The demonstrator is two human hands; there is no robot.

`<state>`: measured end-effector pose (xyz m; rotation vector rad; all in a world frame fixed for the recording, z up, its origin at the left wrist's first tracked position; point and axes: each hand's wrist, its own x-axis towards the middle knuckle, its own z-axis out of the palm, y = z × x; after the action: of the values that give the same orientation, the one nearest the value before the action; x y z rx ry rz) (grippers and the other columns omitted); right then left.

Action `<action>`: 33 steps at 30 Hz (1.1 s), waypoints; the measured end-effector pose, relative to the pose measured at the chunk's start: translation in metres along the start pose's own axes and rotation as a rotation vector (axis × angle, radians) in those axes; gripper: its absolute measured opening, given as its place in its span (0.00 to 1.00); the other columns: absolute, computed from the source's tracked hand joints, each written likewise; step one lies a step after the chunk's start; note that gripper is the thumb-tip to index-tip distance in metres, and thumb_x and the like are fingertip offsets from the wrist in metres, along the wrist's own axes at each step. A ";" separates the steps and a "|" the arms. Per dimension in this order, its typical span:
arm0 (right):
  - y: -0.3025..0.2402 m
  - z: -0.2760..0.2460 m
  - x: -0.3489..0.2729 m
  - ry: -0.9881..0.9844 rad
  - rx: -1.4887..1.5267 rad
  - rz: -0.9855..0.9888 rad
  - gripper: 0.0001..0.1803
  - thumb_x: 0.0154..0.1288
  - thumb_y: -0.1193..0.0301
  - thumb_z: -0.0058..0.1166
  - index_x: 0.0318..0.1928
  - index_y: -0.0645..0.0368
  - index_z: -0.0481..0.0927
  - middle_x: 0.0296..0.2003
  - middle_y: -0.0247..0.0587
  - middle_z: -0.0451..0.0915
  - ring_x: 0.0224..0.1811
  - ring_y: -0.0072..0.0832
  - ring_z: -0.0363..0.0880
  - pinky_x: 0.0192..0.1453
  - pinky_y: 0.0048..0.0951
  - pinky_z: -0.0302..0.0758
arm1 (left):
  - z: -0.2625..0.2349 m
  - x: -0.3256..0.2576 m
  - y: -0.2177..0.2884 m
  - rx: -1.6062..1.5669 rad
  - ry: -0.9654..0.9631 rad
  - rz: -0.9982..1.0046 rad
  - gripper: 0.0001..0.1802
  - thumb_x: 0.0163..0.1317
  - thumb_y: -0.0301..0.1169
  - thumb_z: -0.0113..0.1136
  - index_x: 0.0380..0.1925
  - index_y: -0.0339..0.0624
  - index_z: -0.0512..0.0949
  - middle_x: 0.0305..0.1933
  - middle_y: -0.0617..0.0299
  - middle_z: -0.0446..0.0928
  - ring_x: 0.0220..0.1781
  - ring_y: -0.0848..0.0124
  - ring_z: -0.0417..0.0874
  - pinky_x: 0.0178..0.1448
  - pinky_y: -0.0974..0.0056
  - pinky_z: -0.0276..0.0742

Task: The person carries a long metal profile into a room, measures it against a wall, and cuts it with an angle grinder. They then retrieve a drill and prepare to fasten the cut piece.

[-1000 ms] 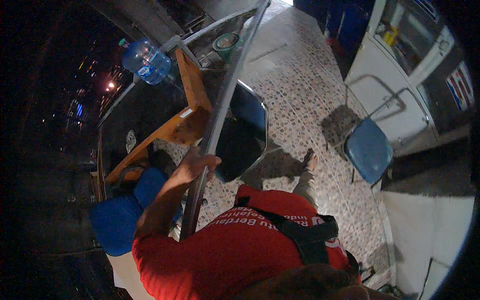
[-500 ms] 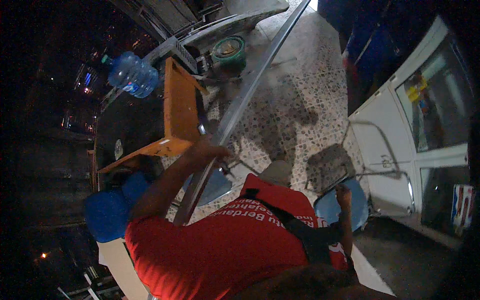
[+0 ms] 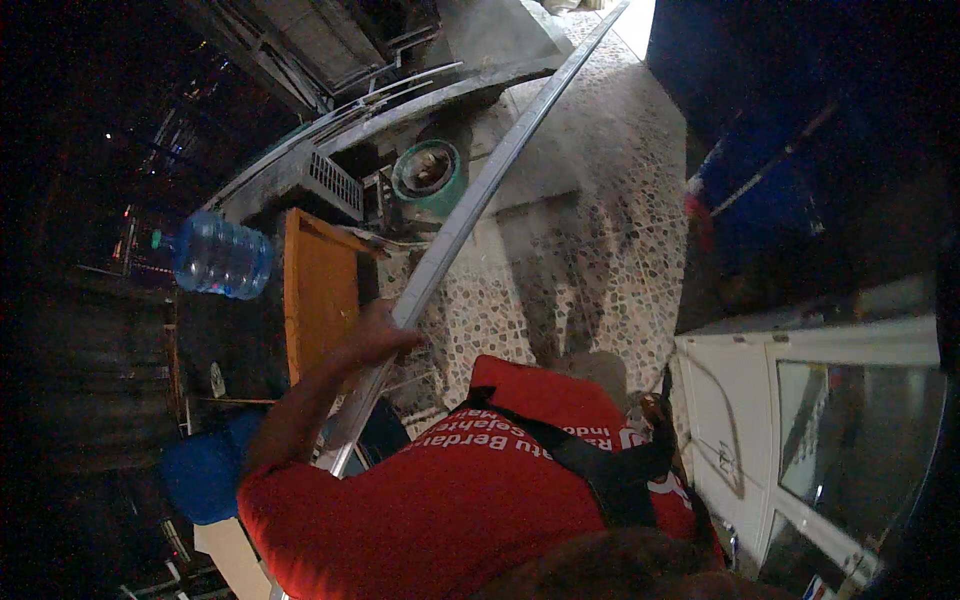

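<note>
My left hand (image 3: 385,335) is closed around a long grey metal bar (image 3: 480,195). The bar runs from beside my left shoulder up and away over the pebbled floor (image 3: 600,230) to the top of the view. My red shirt with a black strap fills the lower middle. Only a small part of my right hand (image 3: 655,408) shows by my right side, low against the shirt. Whether it holds anything is hidden.
An orange wooden board or table (image 3: 320,290) stands left of the bar, with a blue water jug (image 3: 220,258) beyond it. A green round container (image 3: 430,175) and a metal grille (image 3: 330,180) lie farther off. A white cabinet with a glass door (image 3: 830,420) is at right, and a blue seat (image 3: 205,475) at lower left.
The view has swung: the white cabinet has slid to the lower right and the blue chair at right is out of sight. My left hand stays closed on the bar.
</note>
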<state>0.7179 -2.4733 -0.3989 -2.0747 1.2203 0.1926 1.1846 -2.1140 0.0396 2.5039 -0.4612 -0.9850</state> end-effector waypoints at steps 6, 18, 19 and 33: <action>-0.020 -0.048 0.136 -0.052 0.016 0.096 0.24 0.67 0.53 0.53 0.52 0.60 0.80 0.40 0.51 0.84 0.42 0.41 0.85 0.46 0.40 0.79 | -0.076 0.105 0.083 -0.013 0.040 0.005 0.25 0.45 0.34 0.71 0.42 0.30 0.77 0.28 0.57 0.80 0.25 0.69 0.82 0.31 0.63 0.78; -0.249 -0.247 0.640 0.163 -0.208 -0.548 0.24 0.68 0.53 0.53 0.53 0.59 0.79 0.42 0.51 0.84 0.42 0.42 0.85 0.46 0.40 0.79 | -0.158 0.320 0.296 0.196 0.104 0.023 0.23 0.42 0.31 0.68 0.42 0.35 0.79 0.28 0.56 0.80 0.28 0.66 0.83 0.35 0.59 0.79; -0.287 -0.271 0.681 0.232 -0.238 -0.641 0.24 0.68 0.54 0.53 0.53 0.59 0.79 0.42 0.51 0.84 0.42 0.42 0.85 0.46 0.40 0.79 | -0.166 0.337 0.321 0.191 0.137 -0.019 0.23 0.41 0.30 0.67 0.41 0.35 0.79 0.28 0.55 0.80 0.29 0.66 0.83 0.36 0.59 0.78; -0.513 -0.448 1.000 -0.132 -0.135 -0.384 0.22 0.66 0.57 0.57 0.50 0.62 0.82 0.35 0.48 0.86 0.33 0.33 0.84 0.39 0.33 0.79 | -0.301 0.624 0.506 0.347 0.235 -0.012 0.19 0.40 0.29 0.66 0.37 0.36 0.80 0.28 0.43 0.80 0.32 0.50 0.83 0.41 0.56 0.77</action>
<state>1.5799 -3.3115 -0.2679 -2.3279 0.7305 0.2326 1.7533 -2.7505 0.1315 2.8883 -0.5841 -0.6459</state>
